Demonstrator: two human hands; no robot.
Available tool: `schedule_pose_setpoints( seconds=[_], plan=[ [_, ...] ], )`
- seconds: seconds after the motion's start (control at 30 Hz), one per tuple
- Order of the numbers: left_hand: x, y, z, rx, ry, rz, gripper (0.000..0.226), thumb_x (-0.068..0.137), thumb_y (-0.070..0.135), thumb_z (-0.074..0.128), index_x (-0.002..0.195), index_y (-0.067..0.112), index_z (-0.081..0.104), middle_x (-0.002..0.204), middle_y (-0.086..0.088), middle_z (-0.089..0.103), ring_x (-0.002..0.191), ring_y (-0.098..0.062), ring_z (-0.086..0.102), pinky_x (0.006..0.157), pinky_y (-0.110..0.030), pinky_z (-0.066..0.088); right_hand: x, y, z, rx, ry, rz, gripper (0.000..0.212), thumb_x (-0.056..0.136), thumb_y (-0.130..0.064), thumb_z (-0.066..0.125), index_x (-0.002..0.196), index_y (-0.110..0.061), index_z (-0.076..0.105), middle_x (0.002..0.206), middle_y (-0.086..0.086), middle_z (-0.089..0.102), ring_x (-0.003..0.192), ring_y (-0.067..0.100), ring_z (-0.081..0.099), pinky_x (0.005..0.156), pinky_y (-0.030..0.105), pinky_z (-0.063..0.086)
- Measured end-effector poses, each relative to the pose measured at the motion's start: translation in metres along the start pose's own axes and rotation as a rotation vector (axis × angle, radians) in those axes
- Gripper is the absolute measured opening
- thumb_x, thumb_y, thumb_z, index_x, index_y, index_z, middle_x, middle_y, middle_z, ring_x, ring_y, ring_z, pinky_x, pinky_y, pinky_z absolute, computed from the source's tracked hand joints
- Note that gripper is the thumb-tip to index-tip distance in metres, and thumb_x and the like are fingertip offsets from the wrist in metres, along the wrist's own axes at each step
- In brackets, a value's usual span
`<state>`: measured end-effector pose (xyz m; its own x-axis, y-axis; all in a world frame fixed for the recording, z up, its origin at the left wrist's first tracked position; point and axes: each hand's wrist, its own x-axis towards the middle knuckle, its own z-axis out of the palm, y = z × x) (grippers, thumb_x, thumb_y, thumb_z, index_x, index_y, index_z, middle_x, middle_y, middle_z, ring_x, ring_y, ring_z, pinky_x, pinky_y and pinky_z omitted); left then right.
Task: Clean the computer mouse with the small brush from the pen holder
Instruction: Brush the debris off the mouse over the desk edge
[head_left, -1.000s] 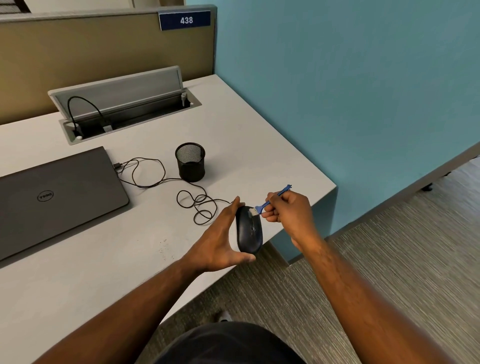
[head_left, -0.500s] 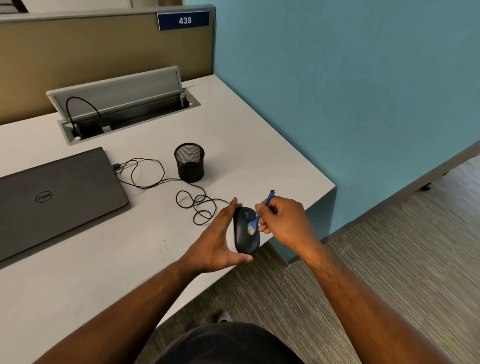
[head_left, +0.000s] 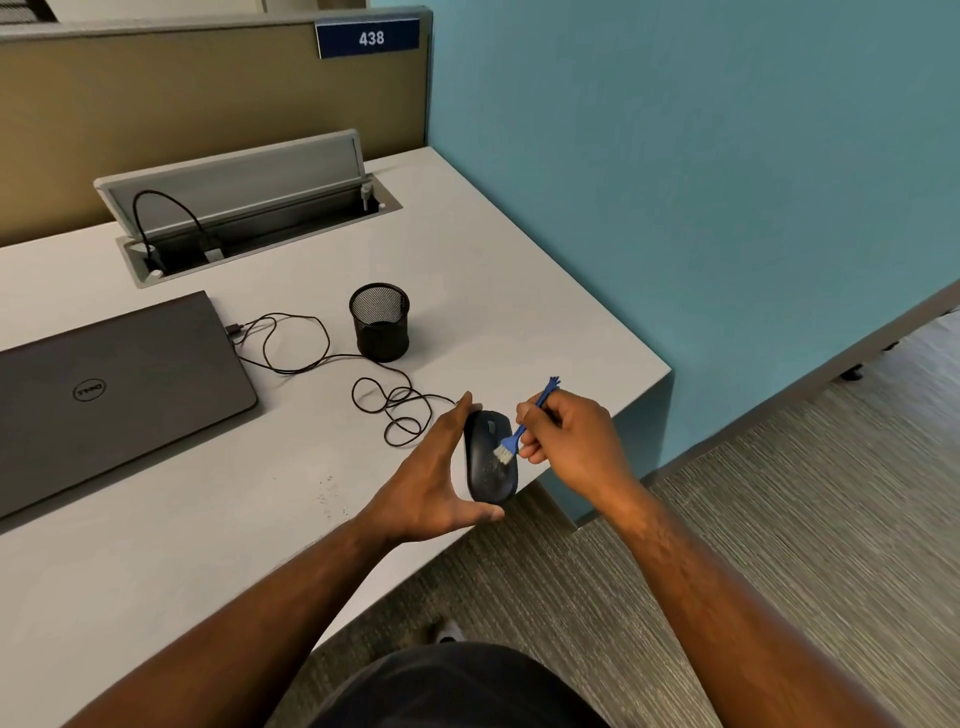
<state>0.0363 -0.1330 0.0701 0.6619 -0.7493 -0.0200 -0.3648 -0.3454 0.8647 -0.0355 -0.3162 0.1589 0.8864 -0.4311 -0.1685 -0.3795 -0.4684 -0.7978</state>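
A dark computer mouse (head_left: 485, 467) is held at the desk's front edge, top side up, by my left hand (head_left: 431, 483), thumb at its near end and fingers behind its far end. My right hand (head_left: 576, 441) pinches a small blue brush (head_left: 522, 426) by the handle. The pale bristles rest on the middle of the mouse's right side. The mouse's black cable (head_left: 395, 410) loops back over the desk. An empty black mesh pen holder (head_left: 380, 322) stands upright behind the hands.
A closed grey laptop (head_left: 114, 400) lies at the left with the cable plugged in. An open cable hatch (head_left: 244, 208) sits at the back of the white desk (head_left: 519, 291). A teal partition (head_left: 701, 208) bounds the right; carpet lies below.
The brush has swept down from the mouse's far end to its middle, then its handle tilted back toward the right. My left hand and the mouse stayed almost still.
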Motion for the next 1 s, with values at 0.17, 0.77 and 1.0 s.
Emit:
schedule_pose_setpoints(
  seconds=[0.17, 0.77, 1.0],
  plan=[
    [0.001, 0.0, 0.0, -0.002, 0.005, 0.005, 0.132, 0.066, 0.049, 0.091, 0.162, 0.03, 0.002, 0.163, 0.017, 0.021, 0.145, 0.007, 0.022, 0.111, -0.009, 0.022, 0.003, 0.003, 0.0, -0.013, -0.054, 0.008, 0.018, 0.103, -0.026, 0.057, 0.1, -0.014, 0.069, 0.079, 0.002, 0.074, 0.07, 0.012, 0.073, 0.073, 0.028, 0.062],
    [0.001, -0.001, 0.0, -0.001, 0.017, 0.017, 0.13, 0.067, 0.049, 0.091, 0.162, 0.028, 0.005, 0.162, 0.018, 0.021, 0.144, 0.012, 0.019, 0.11, -0.005, 0.02, 0.008, -0.007, -0.001, 0.07, 0.094, 0.001, 0.019, 0.099, -0.028, 0.064, 0.091, -0.014, 0.074, 0.075, -0.001, 0.076, 0.068, 0.009, 0.075, 0.076, 0.029, 0.063],
    [0.001, -0.003, 0.002, 0.01, 0.02, 0.009, 0.131, 0.065, 0.048, 0.092, 0.162, 0.027, 0.006, 0.16, 0.02, 0.02, 0.142, 0.016, 0.017, 0.11, -0.004, 0.019, -0.001, -0.014, 0.002, -0.097, 0.028, -0.021, 0.023, 0.097, -0.033, 0.067, 0.088, -0.013, 0.075, 0.073, -0.005, 0.076, 0.064, 0.003, 0.074, 0.076, 0.032, 0.064]
  ],
)
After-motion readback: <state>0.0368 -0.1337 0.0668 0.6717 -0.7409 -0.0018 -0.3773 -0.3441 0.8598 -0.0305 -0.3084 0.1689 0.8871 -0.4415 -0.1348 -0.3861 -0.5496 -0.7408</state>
